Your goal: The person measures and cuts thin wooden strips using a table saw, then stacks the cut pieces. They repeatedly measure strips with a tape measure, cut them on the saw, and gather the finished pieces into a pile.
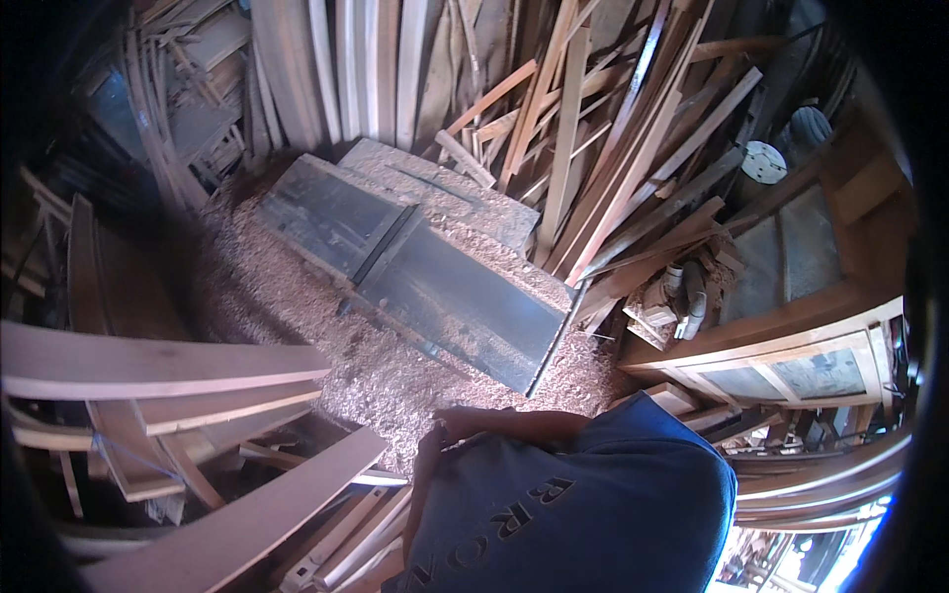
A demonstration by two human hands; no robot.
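On the left, three pale boards [148, 366] poke in toward the middle. Behind them, tall planks [297, 74] lean, too many to count. Curly wood shavings [237, 247] cover the floor. In the middle is one machine with a long metal tabletop [484, 296] in two flat parts, and one dark bar [387, 244] goes across it. The left hand [429, 441] and right hand [455, 424] meet just below it, close together by the blue shirt [603, 494]. I cannot tell if they pinch anything. The shirt has big dark letters [534, 509]. Farther right, two pale bottle-like things [695, 311] sit by wood scraps, and I can't see what is in them. Then comes one white round thing [763, 162] with dark spots, and one pale wooden frame [880, 361] with two panes
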